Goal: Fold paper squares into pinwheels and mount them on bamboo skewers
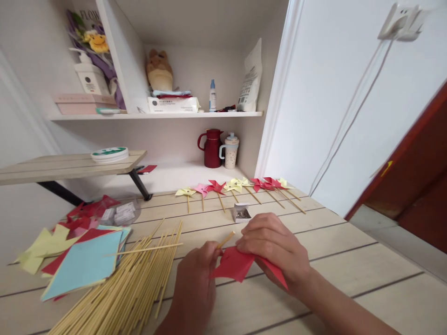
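Red cut paper (pixel 233 264), shaped like a pinwheel head, is held above the table's front part. My right hand (pixel 274 249) is closed over its upper right side, fingers bent across it. At its left edge, my left hand (pixel 199 274) is closed round a thin wooden stick (pixel 226 239), whose end pokes out above the fingers. Whether stick and paper are joined is hidden by the hands. Just beyond them stands a small open white box (pixel 242 213) with little metal pieces inside. Finished pinwheels in red (pixel 216 187), yellow and pink lie in a row farther back.
A large bundle of wooden sticks (pixel 136 274) spreads at the left front. Beside it lie blue paper sheets (pixel 87 263) and a yellow cut paper (pixel 45 246). A small riser shelf (pixel 70 163) stands at left. A red jug (pixel 213 149) and a cup (pixel 230 151) are behind.
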### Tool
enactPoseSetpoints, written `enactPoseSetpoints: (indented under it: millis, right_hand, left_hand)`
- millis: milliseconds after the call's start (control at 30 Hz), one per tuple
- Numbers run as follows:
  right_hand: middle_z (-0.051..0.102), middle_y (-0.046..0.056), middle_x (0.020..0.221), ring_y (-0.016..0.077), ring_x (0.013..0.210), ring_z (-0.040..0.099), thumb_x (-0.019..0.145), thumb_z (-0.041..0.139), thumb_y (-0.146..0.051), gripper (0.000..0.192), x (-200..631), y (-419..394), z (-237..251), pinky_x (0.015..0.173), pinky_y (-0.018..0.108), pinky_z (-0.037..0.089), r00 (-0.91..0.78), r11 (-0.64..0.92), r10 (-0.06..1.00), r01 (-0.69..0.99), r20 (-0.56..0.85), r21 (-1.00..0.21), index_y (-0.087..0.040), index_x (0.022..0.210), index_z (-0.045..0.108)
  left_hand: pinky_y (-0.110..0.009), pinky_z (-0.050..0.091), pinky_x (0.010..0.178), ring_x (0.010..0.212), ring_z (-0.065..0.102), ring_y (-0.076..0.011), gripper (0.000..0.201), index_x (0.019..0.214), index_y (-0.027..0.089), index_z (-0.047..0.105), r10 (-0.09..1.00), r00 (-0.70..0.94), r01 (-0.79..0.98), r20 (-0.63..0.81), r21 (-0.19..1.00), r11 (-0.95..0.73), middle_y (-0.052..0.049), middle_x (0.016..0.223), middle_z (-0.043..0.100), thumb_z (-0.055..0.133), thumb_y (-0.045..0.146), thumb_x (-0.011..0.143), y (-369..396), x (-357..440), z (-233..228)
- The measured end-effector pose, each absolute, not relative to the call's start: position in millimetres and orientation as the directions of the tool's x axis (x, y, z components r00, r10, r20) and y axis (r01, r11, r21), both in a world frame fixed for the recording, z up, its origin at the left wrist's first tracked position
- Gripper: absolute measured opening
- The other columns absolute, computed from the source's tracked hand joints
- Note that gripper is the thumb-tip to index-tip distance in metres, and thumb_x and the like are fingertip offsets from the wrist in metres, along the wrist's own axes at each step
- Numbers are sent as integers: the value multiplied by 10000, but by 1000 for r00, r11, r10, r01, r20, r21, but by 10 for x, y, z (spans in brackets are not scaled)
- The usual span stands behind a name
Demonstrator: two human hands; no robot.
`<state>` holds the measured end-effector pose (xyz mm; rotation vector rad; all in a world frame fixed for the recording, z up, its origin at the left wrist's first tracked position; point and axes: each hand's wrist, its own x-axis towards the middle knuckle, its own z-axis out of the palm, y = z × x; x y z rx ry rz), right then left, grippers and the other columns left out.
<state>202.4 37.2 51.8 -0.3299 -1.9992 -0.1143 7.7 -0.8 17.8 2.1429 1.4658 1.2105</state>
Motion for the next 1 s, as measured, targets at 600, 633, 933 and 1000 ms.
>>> enactPoseSetpoints:
  millis: [600, 633, 933, 1000]
  right_hand:
    - [727, 52, 844, 217, 823, 650, 901, 594, -147, 170, 2004, 356, 508, 772, 410, 494, -355, 954, 200, 284, 913, -99, -198, 1034, 688]
    - [727, 55, 846, 216, 822, 648, 902, 593, -145, 168, 2002, 354, 511, 772, 410, 492, -356, 956, 197, 277, 913, -97, -191, 1033, 686]
    - [714, 56, 826, 220, 821, 653, 899, 588, -151, 159, 1994, 333, 551, 758, 406, 500, -355, 951, 198, 295, 914, -92, -200, 1009, 691]
    - [713, 55, 816, 220, 809, 655, 907, 573, -161, 161, 1989, 326, 557, 753, 406, 501, -347, 949, 205, 301, 915, -99, -210, 1001, 695]
  left_hand:
    - [-272, 499, 598, 599, 635, -168, 306, 775, 226, 650, 695, 120, 742, 709, 401, -538, -20, 675, 696, 373, 153, 881, -31, 103, 215]
    - [-273, 506, 595, 601, 644, -169, 303, 790, 226, 658, 671, 121, 750, 732, 375, -545, -22, 687, 707, 378, 164, 888, -30, 98, 210]
    - [-276, 542, 611, 657, 686, -173, 307, 949, 223, 698, 575, 161, 797, 802, 238, -555, -38, 745, 737, 391, 220, 941, -31, 68, 119]
    - [-270, 540, 604, 643, 684, -168, 314, 949, 222, 698, 555, 164, 800, 816, 219, -559, -37, 732, 735, 384, 211, 944, -29, 72, 122]
